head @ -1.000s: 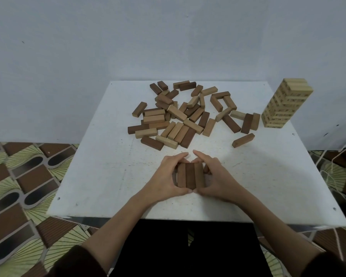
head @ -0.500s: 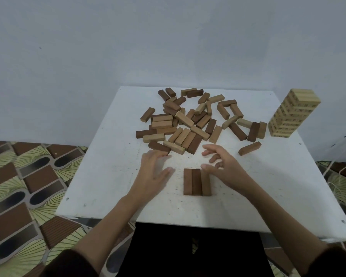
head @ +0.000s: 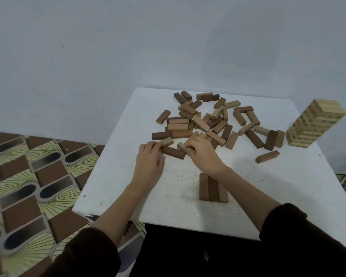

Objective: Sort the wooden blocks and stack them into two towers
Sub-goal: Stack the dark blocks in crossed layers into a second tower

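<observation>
On the white square table (head: 248, 186), both hands have left the row of three dark brown wooden blocks (head: 213, 188) near the front edge for the loose pile of wooden blocks (head: 200, 118). The left hand (head: 150, 158) pinches a tan wooden block (head: 166, 141) and the right hand (head: 202, 152) grips a pale wooden block (head: 182, 146). The base layer looks laid.

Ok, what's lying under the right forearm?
A row of three brown blocks lies flat on the table, side by side. The right forearm covers the far ends of the middle and right blocks, hiding them.
</observation>
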Demonstrator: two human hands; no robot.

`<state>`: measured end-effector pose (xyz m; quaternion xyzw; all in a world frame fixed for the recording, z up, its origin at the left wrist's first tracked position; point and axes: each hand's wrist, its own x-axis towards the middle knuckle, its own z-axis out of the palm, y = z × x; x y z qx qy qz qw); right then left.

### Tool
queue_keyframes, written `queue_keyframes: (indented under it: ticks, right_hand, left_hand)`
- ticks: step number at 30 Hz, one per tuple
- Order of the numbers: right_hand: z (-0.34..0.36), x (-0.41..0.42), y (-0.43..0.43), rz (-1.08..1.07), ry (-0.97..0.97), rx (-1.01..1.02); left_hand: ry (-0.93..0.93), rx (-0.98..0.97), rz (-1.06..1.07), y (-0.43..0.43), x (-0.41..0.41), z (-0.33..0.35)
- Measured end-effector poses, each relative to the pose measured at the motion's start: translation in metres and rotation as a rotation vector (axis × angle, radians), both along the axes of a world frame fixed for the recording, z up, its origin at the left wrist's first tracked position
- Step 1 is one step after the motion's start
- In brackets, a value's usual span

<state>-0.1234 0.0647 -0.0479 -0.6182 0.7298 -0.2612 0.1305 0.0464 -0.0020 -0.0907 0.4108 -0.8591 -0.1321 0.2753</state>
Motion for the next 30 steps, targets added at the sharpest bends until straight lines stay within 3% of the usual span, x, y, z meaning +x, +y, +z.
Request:
queue_keyframes:
  ticks: [4,12,21,25,27,30]
  right_hand:
    - [0.015,0.010,0.003,-0.039,-0.182,0.081]
    - [0.005,0.028,-0.005,-0.070,-0.169,0.230]
    - [-0.004,0.039,-0.011,-0.141,-0.080,0.191]
    - [-0.008,0.046,-0.009,-0.166,0.127,0.212]
    - [-0.012,0.047,-0.009,-0.165,0.192,0.194]
    - [-0.011,0.041,-0.009,-0.088,0.082,0.173]
  left_hand:
    - [0.091,0.072,0.064,0.003,0.001,0.002]
    - [0.236,0.158,0.098,0.005,-0.003,0.004]
    - [0.467,0.361,-0.107,0.021,0.011,0.008]
    - [0.588,0.412,-0.052,0.019,0.010,0.010]
    - [0.585,0.367,0.006,0.016,0.010,0.007]
    - [0.520,0.554,-0.003,0.013,0.017,0.012]
